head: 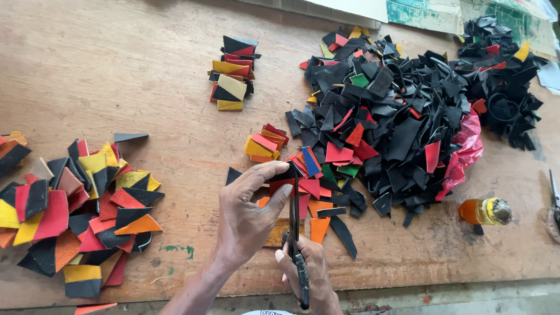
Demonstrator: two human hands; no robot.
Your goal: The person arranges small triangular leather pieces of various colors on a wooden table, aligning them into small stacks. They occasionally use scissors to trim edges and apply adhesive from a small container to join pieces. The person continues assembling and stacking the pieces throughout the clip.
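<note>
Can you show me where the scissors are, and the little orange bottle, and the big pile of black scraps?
Dark metal scissors (294, 219), head view, on the blades.
Small orange bottle (473, 212), head view, on its body.
Big pile of black scraps (402, 111), head view, near the pile's middle.

A worn wooden board (116, 70) fills the frame. A heap of black scraps (402, 116) lies upper right, multicoloured pieces (76, 210) lower left, and two small stacks (233, 73) near the top centre. A small orange bottle (484, 211) lies at the right edge.

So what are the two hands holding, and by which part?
Left hand pinches a small black-and-red piece by its top edge; right hand grips scissors by the handles.
</note>
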